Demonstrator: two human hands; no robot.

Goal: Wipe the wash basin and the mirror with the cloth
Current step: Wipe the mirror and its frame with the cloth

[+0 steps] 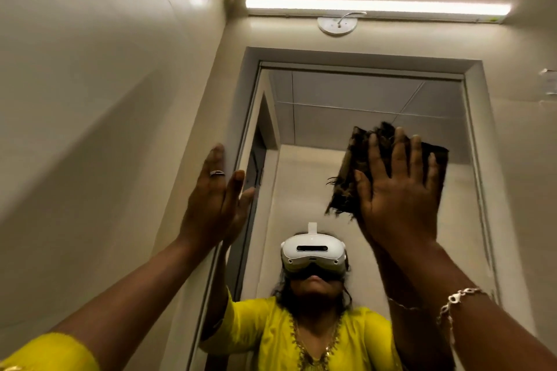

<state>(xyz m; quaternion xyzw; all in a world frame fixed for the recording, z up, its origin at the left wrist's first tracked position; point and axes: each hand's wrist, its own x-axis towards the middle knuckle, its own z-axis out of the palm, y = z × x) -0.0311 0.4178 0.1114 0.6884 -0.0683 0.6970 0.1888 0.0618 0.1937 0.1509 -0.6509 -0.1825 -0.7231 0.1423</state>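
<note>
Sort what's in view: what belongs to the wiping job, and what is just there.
Job: cloth; mirror; right hand, pressing the cloth flat against it; left hand, resting at the mirror frame.
Just there: tube light; round wall plate under it; headset, seen in the reflection.

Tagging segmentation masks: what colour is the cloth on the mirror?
The cloth is mottled dark brown to black with frayed edges. It shows in the head view, under the right hand.
</note>
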